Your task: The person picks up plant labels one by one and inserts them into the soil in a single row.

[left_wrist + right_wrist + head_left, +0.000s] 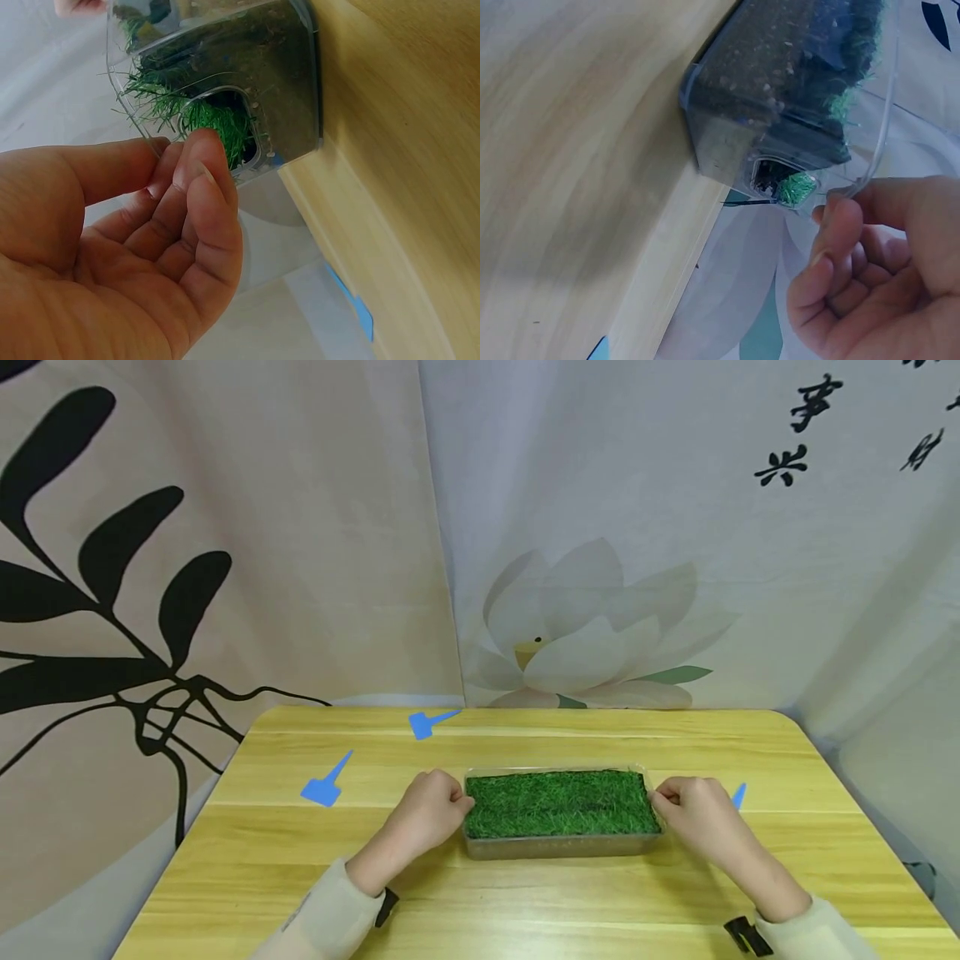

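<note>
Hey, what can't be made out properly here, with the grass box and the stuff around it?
Blue tag by the right hand, head view: lower part of the tag hidden behind that hand.
Clear container's inside floor, head view: covered by the grass.
Right hand, left wrist view: mostly cut off by the top edge.

The right hand [697, 810] hides all but a narrow tip of the right blue tag [740, 795]. The near edge cuts off the left sleeve [322, 917], the right sleeve [817, 935] and the table [540, 910]; at the far right, some black characters [954, 402] are cropped too. Both wrist views cut off the clear box [562, 848], whose dark contents [281, 86] are too blurred to tell.
</note>
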A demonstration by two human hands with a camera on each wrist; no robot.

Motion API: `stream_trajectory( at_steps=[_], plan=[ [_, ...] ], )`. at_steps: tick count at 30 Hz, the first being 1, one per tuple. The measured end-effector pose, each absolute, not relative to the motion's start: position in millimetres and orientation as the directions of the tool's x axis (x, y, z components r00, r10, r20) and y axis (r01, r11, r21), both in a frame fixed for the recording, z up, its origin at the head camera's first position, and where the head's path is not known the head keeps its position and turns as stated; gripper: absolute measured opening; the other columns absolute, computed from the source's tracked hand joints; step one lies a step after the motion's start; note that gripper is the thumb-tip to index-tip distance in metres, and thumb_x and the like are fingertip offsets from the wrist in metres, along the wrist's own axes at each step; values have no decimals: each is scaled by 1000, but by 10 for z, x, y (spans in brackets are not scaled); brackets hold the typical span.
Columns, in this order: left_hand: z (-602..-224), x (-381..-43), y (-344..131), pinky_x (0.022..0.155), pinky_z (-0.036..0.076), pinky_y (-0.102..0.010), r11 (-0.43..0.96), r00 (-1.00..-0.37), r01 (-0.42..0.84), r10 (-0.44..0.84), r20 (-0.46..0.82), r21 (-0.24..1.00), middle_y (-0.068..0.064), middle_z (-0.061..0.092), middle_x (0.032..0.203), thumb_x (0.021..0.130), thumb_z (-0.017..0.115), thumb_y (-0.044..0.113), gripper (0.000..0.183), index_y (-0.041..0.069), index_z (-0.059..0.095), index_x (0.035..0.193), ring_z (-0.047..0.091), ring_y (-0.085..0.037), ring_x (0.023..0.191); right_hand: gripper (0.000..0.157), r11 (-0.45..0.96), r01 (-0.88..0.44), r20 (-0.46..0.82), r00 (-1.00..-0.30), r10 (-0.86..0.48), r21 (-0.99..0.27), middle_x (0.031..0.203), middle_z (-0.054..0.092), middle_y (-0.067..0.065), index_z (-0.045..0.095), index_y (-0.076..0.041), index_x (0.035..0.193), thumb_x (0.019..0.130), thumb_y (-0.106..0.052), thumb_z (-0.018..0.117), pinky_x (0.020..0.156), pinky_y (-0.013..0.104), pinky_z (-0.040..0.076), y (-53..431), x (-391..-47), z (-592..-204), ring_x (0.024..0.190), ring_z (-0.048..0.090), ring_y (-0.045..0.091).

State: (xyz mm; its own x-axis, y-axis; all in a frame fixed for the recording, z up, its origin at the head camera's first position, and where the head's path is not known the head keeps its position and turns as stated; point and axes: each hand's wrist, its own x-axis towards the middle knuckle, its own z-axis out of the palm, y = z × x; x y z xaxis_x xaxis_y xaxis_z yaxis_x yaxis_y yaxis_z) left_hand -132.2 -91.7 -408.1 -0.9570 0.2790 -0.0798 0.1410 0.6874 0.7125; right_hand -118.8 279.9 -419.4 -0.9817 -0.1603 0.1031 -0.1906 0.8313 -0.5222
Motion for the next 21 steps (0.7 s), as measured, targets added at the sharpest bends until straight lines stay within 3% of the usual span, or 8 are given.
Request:
stream_trajectory(
  at_steps=[21],
  plan=[
    [-4067,-1210,-1000,50,32,-24,683,-955,144,284,-79,716,9,25,47,101,68,6,58,19,34,55,23,-9,42,25,848,-234,156,-971,-181,-475,54,43,-11,69,-14,74,96,-2,71,50,22,35,2710,-964,-4196,48,32,2]
  ],
)
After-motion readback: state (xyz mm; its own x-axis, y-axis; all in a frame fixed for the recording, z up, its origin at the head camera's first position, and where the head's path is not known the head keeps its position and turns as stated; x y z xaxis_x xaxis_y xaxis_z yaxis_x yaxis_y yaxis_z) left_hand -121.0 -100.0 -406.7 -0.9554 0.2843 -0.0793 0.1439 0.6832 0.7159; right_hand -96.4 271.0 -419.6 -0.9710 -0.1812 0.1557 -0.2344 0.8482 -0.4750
